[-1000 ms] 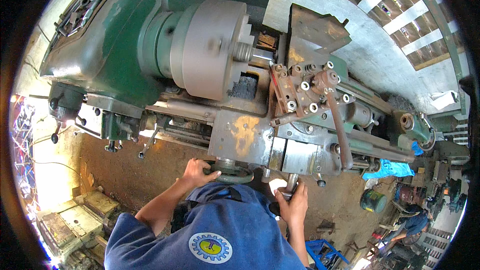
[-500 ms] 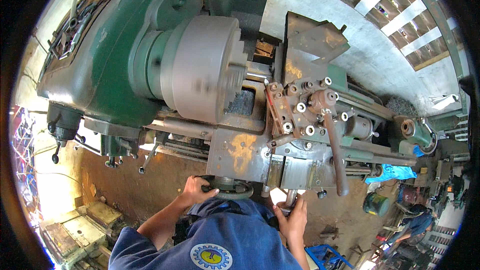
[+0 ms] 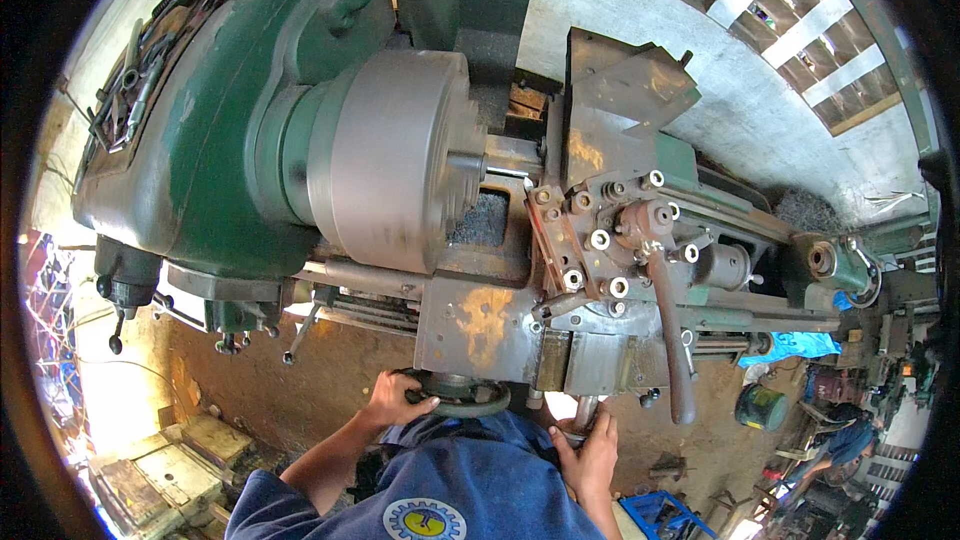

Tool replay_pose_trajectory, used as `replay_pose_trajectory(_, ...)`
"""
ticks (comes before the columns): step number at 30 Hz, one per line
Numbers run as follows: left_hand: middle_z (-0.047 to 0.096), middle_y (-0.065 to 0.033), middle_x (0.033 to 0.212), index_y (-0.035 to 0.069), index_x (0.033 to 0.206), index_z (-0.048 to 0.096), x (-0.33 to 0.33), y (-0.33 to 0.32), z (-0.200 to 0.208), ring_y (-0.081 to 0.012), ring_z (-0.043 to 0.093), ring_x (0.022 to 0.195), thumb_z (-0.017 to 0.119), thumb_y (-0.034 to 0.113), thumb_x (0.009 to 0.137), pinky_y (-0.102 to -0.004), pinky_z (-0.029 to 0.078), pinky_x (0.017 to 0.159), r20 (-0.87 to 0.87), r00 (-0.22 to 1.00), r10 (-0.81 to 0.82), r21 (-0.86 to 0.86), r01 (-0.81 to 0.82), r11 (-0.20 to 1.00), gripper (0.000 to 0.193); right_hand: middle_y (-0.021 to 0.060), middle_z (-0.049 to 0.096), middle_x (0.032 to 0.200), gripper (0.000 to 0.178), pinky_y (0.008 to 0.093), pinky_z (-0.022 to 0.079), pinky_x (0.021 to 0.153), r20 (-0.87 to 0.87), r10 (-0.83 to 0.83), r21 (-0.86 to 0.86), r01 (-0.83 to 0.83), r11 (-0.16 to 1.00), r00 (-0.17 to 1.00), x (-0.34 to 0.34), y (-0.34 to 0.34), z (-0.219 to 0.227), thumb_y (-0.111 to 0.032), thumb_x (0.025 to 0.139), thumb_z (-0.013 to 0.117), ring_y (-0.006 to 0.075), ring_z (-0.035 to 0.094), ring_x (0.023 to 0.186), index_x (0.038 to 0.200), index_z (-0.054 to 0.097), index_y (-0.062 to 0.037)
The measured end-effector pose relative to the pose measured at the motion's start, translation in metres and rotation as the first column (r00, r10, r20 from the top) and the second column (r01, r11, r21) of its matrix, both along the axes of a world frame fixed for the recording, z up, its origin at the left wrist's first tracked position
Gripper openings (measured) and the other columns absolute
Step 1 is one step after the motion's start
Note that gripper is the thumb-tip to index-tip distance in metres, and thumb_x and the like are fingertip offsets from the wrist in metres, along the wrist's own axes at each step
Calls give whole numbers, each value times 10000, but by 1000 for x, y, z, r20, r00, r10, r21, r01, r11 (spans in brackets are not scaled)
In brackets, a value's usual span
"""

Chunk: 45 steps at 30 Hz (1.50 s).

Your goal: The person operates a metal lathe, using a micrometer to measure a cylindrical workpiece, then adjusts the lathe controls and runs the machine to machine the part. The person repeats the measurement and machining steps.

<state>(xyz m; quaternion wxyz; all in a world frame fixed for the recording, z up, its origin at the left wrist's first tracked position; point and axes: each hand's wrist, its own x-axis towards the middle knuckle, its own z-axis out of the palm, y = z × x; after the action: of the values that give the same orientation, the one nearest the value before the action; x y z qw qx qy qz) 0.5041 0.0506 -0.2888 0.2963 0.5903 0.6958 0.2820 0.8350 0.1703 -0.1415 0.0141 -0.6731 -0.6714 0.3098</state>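
I stand at a big green lathe [image 3: 210,150] with a blurred grey chuck [image 3: 395,160] in the middle of the view. My left hand [image 3: 395,402] grips the round carriage handwheel [image 3: 470,402] under the apron. My right hand [image 3: 590,450] is closed around the small cross-slide crank handle [image 3: 582,418] just right of it. Above my hands sits the rusty tool post [image 3: 610,230] with several bolt heads and a long lever [image 3: 672,340]. A short workpiece [image 3: 500,172] sticks out of the chuck toward the tool.
The tailstock [image 3: 835,265] lies at the right end of the bed. A blue cloth [image 3: 795,347] and a green drum [image 3: 762,406] sit below it. Another person [image 3: 835,435] bends over at lower right. Wooden crates [image 3: 165,470] stand on the dirt floor at lower left.
The view has shifted closer to the lathe and the chuck now looms larger. Both hands stay on the handwheel and the crank handle.
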Motion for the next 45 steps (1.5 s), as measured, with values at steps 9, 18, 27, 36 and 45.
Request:
replay_pose_trajectory(9,664,-192,639,-17,678,702,-3,1,1,-358,687,603,844,405,734,-412,546,581,23,1000,-15,-46,16,999,449,314,517,1302,882,526,467,998,15,-12,-42,13,999,1000,-2,2,4,-431,819,822,500,523,1208,1425,411,58)
replay_pose_trajectory(18,673,-213,664,-28,702,717,-6,4,5,-362,696,620,837,400,727,-420,553,598,66,997,-36,-128,44,991,445,309,513,1291,881,529,459,1006,14,12,-9,-12,1000,1000,-1,2,3,-432,824,816,498,519,1207,1423,406,67)
replay_pose_trajectory(27,675,-211,677,-30,707,716,-6,3,3,-370,704,652,827,411,722,-423,557,617,65,998,-20,-118,27,993,456,303,509,1294,875,526,452,1013,-9,4,-27,-4,1000,1000,0,3,4,-429,823,818,494,518,1204,1422,408,61)
replay_pose_trajectory(36,675,-204,675,-33,716,713,-9,0,-5,-374,704,675,842,405,704,-422,558,634,108,994,-15,-112,27,993,457,323,510,1307,886,522,454,1012,-1,11,-52,-11,999,1000,1,3,1,-426,824,819,506,516,1208,1432,400,64)
replay_pose_trajectory(45,682,-206,674,-29,718,720,-10,-2,-7,-360,708,657,838,395,706,-425,564,640,91,996,-17,-127,29,992,440,324,516,1284,870,523,456,1007,16,24,-47,-24,999,1000,0,3,2,-409,830,815,507,524,1191,1429,399,66)
